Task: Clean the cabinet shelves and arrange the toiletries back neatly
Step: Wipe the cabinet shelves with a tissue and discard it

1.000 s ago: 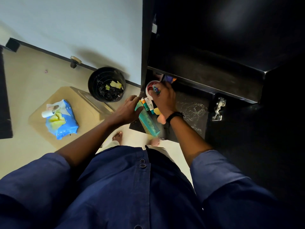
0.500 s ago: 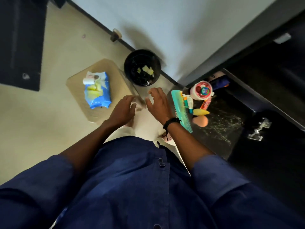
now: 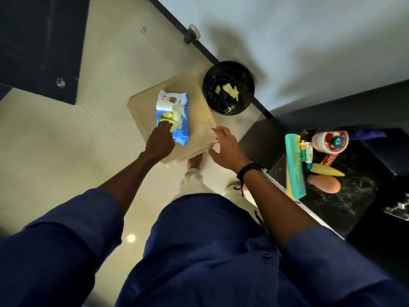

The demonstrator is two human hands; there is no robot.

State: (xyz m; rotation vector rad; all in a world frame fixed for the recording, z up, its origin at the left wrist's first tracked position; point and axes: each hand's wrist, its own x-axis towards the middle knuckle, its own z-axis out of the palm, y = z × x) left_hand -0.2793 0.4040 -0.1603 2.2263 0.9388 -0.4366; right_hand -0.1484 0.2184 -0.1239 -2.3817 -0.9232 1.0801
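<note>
A blue pack of wet wipes (image 3: pixel 177 116) lies on a beige stool (image 3: pixel 199 120), a yellowish wipe (image 3: pixel 170 117) sticking out of its opening. My left hand (image 3: pixel 160 140) rests on the pack, fingertips on that wipe; whether they pinch it I cannot tell. My right hand (image 3: pixel 228 147) hovers open over the stool's right edge, holding nothing. On the dark shelf (image 3: pixel 345 196) at right lie a teal comb (image 3: pixel 295 167), small tubes (image 3: pixel 306 151), a white-and-red jar (image 3: pixel 330 141), a yellow cone-shaped item (image 3: pixel 327 170) and a peach sponge (image 3: pixel 326 183).
A black waste bin (image 3: pixel 228 87) with used yellow wipes inside stands on the floor beside the stool, against the white wall. A dark cabinet or door (image 3: pixel 37 45) fills the upper left. A metal hinge (image 3: pixel 398 209) shows at the far right. My feet stand between stool and shelf.
Both hands left the toiletries on the shelf and swung left toward the stool. The left hand has reached the wipes pack; the right hand trails, open.
</note>
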